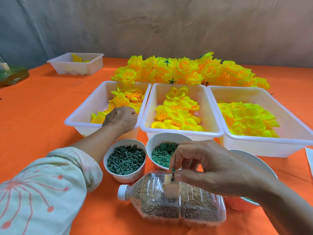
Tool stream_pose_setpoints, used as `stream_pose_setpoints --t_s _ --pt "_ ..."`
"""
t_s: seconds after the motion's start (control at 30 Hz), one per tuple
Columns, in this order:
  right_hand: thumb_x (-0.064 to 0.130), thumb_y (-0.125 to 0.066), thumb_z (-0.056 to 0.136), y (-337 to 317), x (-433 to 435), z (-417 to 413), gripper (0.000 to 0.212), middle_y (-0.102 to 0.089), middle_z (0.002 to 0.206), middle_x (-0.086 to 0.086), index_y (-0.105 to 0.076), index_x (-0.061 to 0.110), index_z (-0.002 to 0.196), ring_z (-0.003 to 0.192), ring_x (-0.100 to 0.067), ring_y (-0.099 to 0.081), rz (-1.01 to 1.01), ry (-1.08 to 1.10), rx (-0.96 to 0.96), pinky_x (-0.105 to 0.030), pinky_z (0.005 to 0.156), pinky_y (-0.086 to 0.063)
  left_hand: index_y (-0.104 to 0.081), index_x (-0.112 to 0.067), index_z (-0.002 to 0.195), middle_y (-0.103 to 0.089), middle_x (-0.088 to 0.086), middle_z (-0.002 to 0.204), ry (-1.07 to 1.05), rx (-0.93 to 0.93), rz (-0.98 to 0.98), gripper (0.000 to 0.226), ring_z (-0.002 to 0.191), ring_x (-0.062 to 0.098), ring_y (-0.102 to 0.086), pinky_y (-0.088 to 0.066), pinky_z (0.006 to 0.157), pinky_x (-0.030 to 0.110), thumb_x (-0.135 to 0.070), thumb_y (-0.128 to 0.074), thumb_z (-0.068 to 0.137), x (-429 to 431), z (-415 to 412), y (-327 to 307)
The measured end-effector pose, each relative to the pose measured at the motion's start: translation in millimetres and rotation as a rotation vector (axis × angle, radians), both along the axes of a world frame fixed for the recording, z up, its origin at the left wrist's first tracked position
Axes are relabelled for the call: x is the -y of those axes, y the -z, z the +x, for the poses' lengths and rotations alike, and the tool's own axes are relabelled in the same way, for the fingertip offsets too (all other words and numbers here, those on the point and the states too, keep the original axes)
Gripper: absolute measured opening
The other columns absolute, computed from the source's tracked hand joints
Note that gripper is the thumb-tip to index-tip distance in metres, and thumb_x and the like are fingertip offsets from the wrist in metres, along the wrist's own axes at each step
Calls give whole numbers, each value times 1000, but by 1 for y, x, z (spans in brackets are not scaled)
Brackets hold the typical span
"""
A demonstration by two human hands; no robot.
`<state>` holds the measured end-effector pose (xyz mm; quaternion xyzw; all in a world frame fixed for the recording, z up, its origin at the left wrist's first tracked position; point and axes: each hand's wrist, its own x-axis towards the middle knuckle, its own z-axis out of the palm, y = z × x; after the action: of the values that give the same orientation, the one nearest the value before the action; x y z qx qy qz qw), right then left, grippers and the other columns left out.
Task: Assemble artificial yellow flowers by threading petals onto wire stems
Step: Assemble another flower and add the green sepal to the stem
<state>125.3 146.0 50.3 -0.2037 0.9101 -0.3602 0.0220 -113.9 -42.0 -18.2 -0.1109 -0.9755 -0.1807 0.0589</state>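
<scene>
Two grips: right grip point(208, 167) pinches wire stem point(175, 160), axis upright, over bottle point(169, 206) nr me; left grip point(121, 118) curled among petals point(125, 99) in left tray point(79, 119), fwd-left of stem, and I can't tell if it holds one.

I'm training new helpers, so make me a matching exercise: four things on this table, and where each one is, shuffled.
1 finished flowers
2 green pegs
3 green rings
4 wire stem

A pinched in the right hand
B piled behind the white bins
C in the left cup
D in the cup right of that

Pairs: 1-B, 2-C, 3-D, 4-A
</scene>
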Motion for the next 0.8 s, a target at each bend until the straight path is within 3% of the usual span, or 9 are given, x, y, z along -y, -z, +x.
stream_pose_setpoints --t_s 0.17,0.3,0.43,0.57,0.8 --pt "28 -66 81 -3 1 1 9 -66 78 6 -67 20 85 68 -12 -59 -100 -8 18 -39 65 -50 -68 -21 87 -64 5 91 -1 -4 -4 25 81 32 -56 -40 64 28 -27 -44 90 0 -1 1" --pt "21 -67 81 -10 0 3 9 -66 77 -6 -66 13 85 67 -20 -58 -335 -8 88 -35 63 -47 -68 -24 87 -61 3 90 -10 2 -6 24 83 32 -55 -38 65 28 -28 -45 89 0 -2 1" --pt "14 -67 81 -17 5 2 4 -67 85 -22 -65 10 81 69 -14 -58 -587 -35 134 -26 61 -48 -65 -24 79 -63 4 89 -8 3 -4 22 82 33 -56 -37 63 28 -27 -45 88 0 -3 2" --pt "11 -64 81 -18 7 -1 5 -71 83 -18 -62 7 83 69 -17 -63 -709 -12 109 -28 61 -52 -65 -25 77 -64 3 89 -6 2 7 22 81 32 -56 -38 62 28 -27 -45 87 1 -2 2" --pt "19 -69 75 -16 1 -6 10 -63 68 -8 -67 19 84 61 -16 -58 -820 54 67 -23 55 -47 -66 -25 82 -63 3 92 -1 7 -1 22 84 33 -56 -38 65 29 -28 -46 89 1 -2 2"
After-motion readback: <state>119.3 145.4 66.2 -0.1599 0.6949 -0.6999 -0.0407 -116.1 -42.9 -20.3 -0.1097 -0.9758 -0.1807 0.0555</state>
